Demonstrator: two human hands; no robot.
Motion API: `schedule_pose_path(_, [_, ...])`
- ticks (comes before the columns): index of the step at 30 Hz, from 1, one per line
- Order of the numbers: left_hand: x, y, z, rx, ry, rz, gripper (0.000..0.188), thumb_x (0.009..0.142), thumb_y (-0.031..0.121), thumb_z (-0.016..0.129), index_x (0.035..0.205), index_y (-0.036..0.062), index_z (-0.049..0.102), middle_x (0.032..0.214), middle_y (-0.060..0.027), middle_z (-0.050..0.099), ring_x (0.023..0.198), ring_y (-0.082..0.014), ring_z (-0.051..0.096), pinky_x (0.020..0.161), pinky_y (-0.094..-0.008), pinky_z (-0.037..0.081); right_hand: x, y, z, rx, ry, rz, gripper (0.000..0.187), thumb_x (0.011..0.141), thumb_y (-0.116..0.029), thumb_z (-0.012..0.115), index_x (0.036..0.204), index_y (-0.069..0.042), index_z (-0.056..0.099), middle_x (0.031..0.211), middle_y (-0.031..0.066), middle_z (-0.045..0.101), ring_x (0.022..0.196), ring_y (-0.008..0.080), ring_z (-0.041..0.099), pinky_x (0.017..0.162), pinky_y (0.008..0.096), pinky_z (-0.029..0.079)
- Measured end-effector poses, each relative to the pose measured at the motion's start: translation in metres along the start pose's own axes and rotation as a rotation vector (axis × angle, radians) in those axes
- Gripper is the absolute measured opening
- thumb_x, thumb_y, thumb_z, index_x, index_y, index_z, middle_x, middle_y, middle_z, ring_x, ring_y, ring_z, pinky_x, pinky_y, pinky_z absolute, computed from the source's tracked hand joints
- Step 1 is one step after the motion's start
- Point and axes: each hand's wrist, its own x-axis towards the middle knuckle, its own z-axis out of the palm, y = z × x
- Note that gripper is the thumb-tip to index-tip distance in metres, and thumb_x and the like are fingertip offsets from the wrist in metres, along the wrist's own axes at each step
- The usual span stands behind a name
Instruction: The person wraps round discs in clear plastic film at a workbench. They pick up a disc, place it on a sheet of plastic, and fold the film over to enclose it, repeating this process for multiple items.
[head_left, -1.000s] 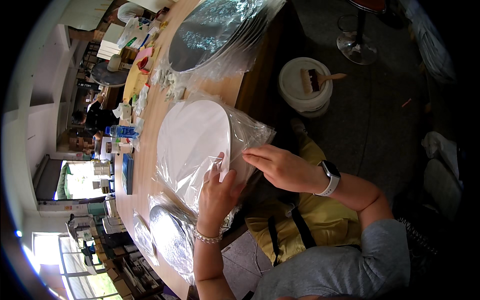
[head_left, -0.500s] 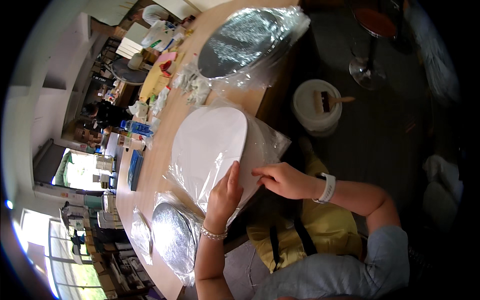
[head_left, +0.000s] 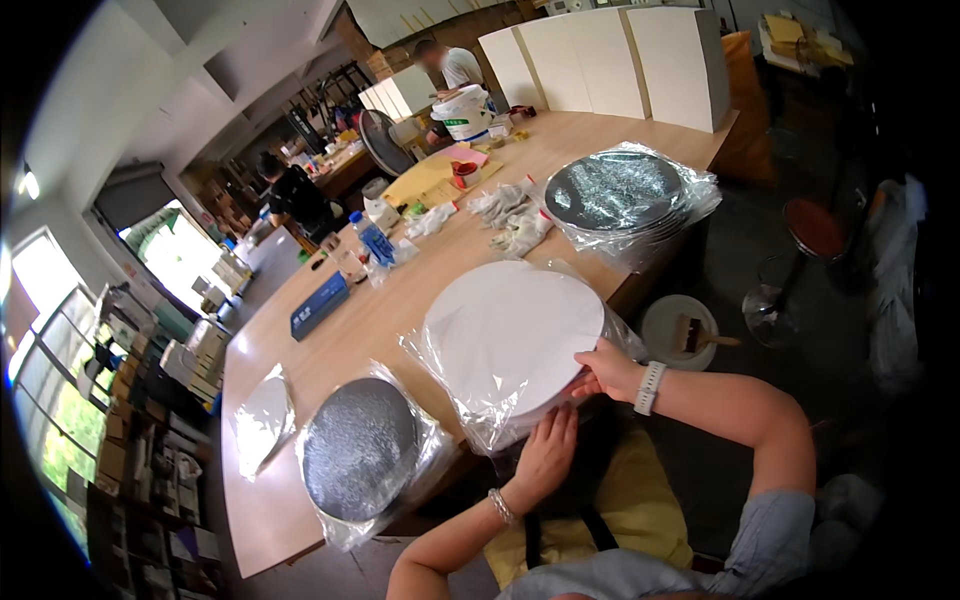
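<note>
A stack of round white-faced cake boards (head_left: 515, 335) in clear plastic wrap lies at the table's near edge. My right hand (head_left: 610, 372) pinches the stack's right rim, its thumb at the top edge and its fingers curled against the side. Against the near side of the same stack rests my left hand (head_left: 545, 455), fingers stretched out and touching the wrap. To the left is a silver foil-faced round board stack (head_left: 360, 448) in plastic. Another wrapped silver stack (head_left: 625, 190) sits farther right. What lies beneath my fingertips is partly hidden.
A smaller wrapped round piece (head_left: 265, 418), a blue box (head_left: 320, 305), a water bottle (head_left: 371, 238) and work gloves (head_left: 515, 215) lie on the wooden table (head_left: 290, 375). Beside it stand a bucket with a brush (head_left: 690, 333) and a stool (head_left: 815, 228). Two people work farther back.
My left hand has gone from the top of the white stack down to its near side. My right hand has closed at the rim. The view has turned, showing more of the far table.
</note>
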Motion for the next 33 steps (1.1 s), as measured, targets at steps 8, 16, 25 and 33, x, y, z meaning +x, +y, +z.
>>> schedule_pose_path(8, [-0.013, -0.016, 0.04, 0.129, 0.128, -0.124, 0.044, 0.083, 0.015, 0.054, 0.125, 0.0032, 0.052, 0.129, -0.0165, 0.05, 0.12, -0.032, 0.047, 0.097, -0.0443, 0.043, -0.051, -0.014, 0.016, -0.094, -0.019, -0.049, 0.038, 0.087, -0.001, 0.039, 0.125, 0.0, 0.04, 0.103, 0.0185, 0.06, 0.077, 0.0292, 0.067, 0.058, 0.033, 0.058])
schedule_pose_path(16, [0.004, -0.016, 0.056, 0.474, 0.307, -0.109, 0.05, 0.09, 0.026, 0.047, 0.135, 0.004, 0.045, 0.133, -0.0191, 0.047, 0.123, -0.0332, 0.046, 0.102, -0.0489, 0.037, -0.106, -0.038, 0.007, -0.024, -0.016, -0.062, 0.035, 0.088, -0.001, 0.04, 0.123, 0.001, 0.042, 0.105, 0.019, 0.062, 0.084, 0.0285, 0.067, 0.065, 0.0356, 0.059])
schedule_pose_path(25, [0.017, -0.041, 0.069, -0.151, 0.262, -0.212, 0.046, 0.085, 0.027, 0.061, 0.124, 0.0051, 0.054, 0.127, -0.0183, 0.051, 0.117, -0.0356, 0.049, 0.089, -0.0442, 0.045, -0.174, -0.051, 0.006, -0.08, 0.026, 0.0, 0.036, 0.088, -0.005, 0.046, 0.124, -0.001, 0.05, 0.109, 0.0125, 0.062, 0.095, 0.0239, 0.064, 0.077, 0.0381, 0.055])
schedule_pose_path(33, [0.008, -0.018, 0.024, 0.073, 0.108, -0.268, 0.051, 0.084, 0.028, 0.062, 0.127, 0.0036, 0.05, 0.134, -0.0211, 0.045, 0.125, -0.0389, 0.041, 0.095, -0.0508, 0.04, -0.109, -0.11, -0.073, 0.044, 0.14, -0.544, 0.021, 0.087, -0.006, 0.047, 0.107, -0.003, 0.055, 0.094, 0.0093, 0.062, 0.074, 0.0197, 0.065, 0.061, 0.032, 0.056])
